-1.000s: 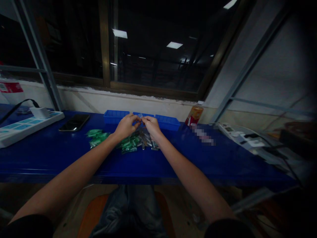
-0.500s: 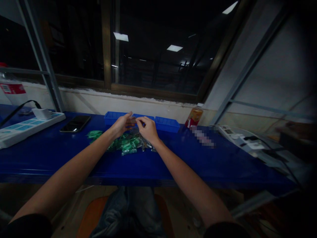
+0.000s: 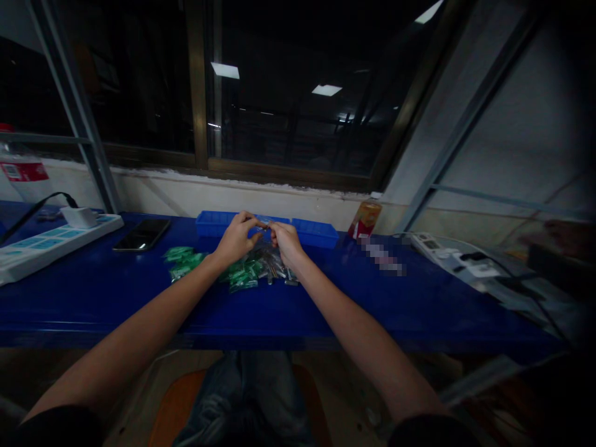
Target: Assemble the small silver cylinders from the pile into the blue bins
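My left hand and my right hand meet above the middle of the blue table, fingertips almost touching. Between them is a small clear plastic bag, pinched from both sides; its contents are too blurred to make out. Below my left hand lies a heap of small green packets in clear plastic, with more green packets to its left. Loose small metal pieces are piled under my right hand. Just behind my hands stand blue plastic bins, partly covered by my fingers.
A black phone lies on the blue table at left, beside a white power strip with a plugged-in charger. A drink bottle stands right of the bins. Another power strip with cables lies at far right.
Half a second ago my left hand was spread and my right hand pinched near its fingers. Now my left fingers have closed, and both hands hold the small clear bag.
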Demonstrator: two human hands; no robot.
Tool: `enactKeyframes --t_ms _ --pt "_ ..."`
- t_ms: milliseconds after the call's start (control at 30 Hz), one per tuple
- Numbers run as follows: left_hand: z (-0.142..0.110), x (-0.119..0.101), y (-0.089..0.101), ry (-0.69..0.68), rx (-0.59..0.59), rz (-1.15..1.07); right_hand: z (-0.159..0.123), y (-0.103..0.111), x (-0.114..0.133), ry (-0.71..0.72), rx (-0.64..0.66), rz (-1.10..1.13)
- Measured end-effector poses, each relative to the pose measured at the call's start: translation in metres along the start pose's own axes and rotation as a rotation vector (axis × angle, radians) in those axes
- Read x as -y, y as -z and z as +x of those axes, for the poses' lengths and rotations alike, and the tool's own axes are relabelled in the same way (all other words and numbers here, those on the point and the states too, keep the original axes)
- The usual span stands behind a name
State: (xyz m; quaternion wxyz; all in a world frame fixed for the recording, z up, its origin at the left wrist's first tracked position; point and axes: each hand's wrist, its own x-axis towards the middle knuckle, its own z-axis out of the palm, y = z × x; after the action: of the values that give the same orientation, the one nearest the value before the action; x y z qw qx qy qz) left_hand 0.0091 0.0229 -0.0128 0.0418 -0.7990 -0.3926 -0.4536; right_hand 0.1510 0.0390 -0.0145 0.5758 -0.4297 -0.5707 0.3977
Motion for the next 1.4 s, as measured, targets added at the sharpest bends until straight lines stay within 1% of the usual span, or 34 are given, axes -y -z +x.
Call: enactKeyframes --t_ms 100,167,233,300,367,433,533,600,633,700,767,800,833,867,900,933,967,1033,1100,1133,1200,1267,1333,1367,1400 --pt "0.001 0.000 0.002 0.092 0.029 -0.035 0.001 0.002 0.000 0.115 -0.037 -0.055" --pt "0.002 0.000 0.003 0.222 0.080 -0.123 0.001 0.001 0.000 0.214 -0.046 -0.143" --pt "0.003 0.001 0.003 0.376 0.128 -0.265 -0.002 0.000 0.001 0.317 -0.045 -0.241" --pt "0.003 0.002 0.002 0.477 0.136 -0.398 -0.005 -0.002 0.002 0.427 -0.027 -0.335" --pt "0.004 0.004 0.001 0.492 0.116 -0.473 -0.009 -0.003 0.003 0.514 0.003 -0.407" --pt "0.004 0.007 -0.001 0.462 0.072 -0.478 -0.011 -0.003 0.003 0.550 0.033 -0.445" --pt "0.003 0.009 0.000 0.387 -0.018 -0.368 -0.011 -0.004 0.003 0.516 0.049 -0.414" --pt "0.003 0.008 0.002 0.294 -0.050 -0.236 -0.009 -0.004 0.003 0.438 0.032 -0.344" --pt "0.002 0.007 0.003 0.233 -0.049 -0.172 -0.007 -0.003 0.003 0.373 0.026 -0.291" --pt "0.001 0.005 0.005 0.117 -0.031 -0.080 -0.004 -0.002 0.003 0.197 0.036 -0.155" --pt "0.001 0.003 0.005 0.052 -0.012 -0.044 -0.002 0.000 0.002 0.025 0.075 -0.019" --pt "0.001 0.003 0.004 0.038 -0.002 -0.035 -0.001 0.000 0.002 -0.027 0.089 0.023" --pt "0.001 0.003 0.003 0.030 0.009 -0.027 0.000 0.001 0.001 -0.050 0.096 0.036" --pt "0.001 0.004 0.002 0.024 0.022 -0.020 0.001 0.001 0.001 -0.044 0.093 0.021" --pt "0.000 0.005 0.002 0.020 0.036 -0.013 0.002 0.002 0.002 -0.009 0.074 -0.018" --pt "0.000 0.006 0.001 0.018 0.051 -0.006 0.003 0.004 0.003 0.055 0.042 -0.079" --pt "0.000 0.007 0.000 0.017 0.067 0.001 0.005 0.007 0.005 0.142 0.001 -0.155" --pt "-0.002 0.008 -0.002 0.022 0.106 0.016 0.008 0.018 0.012 0.368 -0.120 -0.325" --pt "-0.003 0.009 -0.005 0.032 0.153 0.038 0.012 0.035 0.023 0.560 -0.301 -0.448" --pt "-0.004 0.010 -0.006 0.034 0.182 0.049 0.014 0.045 0.029 0.614 -0.412 -0.485" --pt "-0.006 0.009 -0.010 0.028 0.247 0.066 0.018 0.066 0.038 0.662 -0.602 -0.550" --pt "-0.007 0.007 -0.014 0.000 0.316 0.069 0.023 0.086 0.040 0.658 -0.742 -0.618" --pt "-0.008 0.004 -0.017 -0.029 0.367 0.066 0.030 0.102 0.033 0.611 -0.803 -0.692" --pt "-0.009 0.001 -0.017 -0.042 0.388 0.063 0.033 0.108 0.026 0.563 -0.798 -0.738" --pt "-0.009 -0.001 -0.017 -0.053 0.406 0.060 0.036 0.112 0.017 0.492 -0.761 -0.800"
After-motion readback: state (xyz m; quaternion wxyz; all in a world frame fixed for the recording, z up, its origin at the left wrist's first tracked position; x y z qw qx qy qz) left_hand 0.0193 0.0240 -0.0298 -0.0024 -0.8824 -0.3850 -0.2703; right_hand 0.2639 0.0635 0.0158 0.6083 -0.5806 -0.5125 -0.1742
